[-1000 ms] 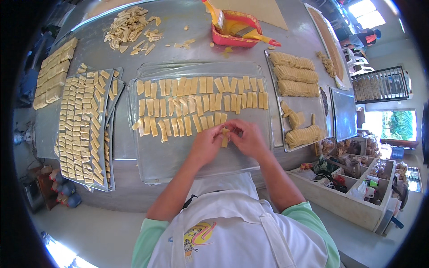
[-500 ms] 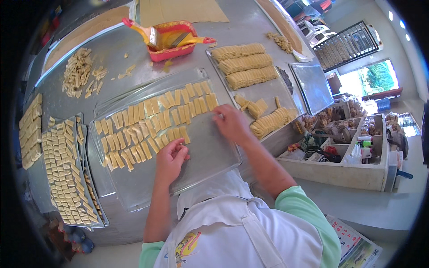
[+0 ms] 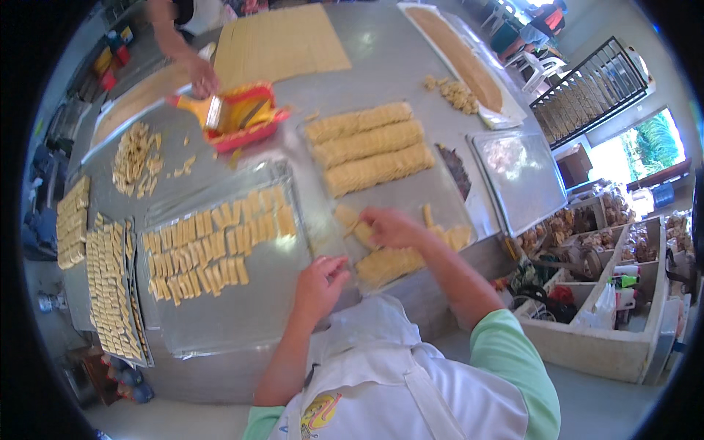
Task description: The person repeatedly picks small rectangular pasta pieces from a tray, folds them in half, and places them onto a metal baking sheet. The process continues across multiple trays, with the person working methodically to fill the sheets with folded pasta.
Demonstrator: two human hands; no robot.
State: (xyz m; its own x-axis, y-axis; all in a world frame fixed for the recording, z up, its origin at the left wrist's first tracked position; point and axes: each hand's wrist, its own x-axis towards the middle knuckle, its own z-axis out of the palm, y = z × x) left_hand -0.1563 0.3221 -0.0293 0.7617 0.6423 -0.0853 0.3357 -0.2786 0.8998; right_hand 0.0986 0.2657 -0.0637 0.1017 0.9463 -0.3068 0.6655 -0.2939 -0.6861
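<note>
Head view: the left hand (image 3: pixel 323 284) is nearest, loosely curled with thumb close to the fingers, above the gap between the middle tray (image 3: pixel 235 315) and the right tray (image 3: pixel 458 202); whether anything is pinched in it cannot be told. A little farther off, the right hand (image 3: pixel 392 229) reaches down with bent fingers over the loose strips (image 3: pixel 358 233) on the right tray, just beyond a packed row (image 3: pixel 389 265); the fingertips are hidden, so I cannot tell whether they have closed on one. These pale strips look like dough: likely light, soft and bendy, a bit tacky rather than slippery, and easy to stretch or dent. A gentle pinch across the flat faces near the middle of one strip should suit best, since tugging an end could pull it thin. Compared with half a second ago, the right hand has gone from the far right end of the strips laid on the middle tray to this loose pile, and the left hand no longer hovers over that tray's bare part. Farther away, another person's hand (image 3: pixel 202 77) now shows near a brush (image 3: pixel 202 110) at the red tub (image 3: pixel 257 136), where none showed before.
</note>
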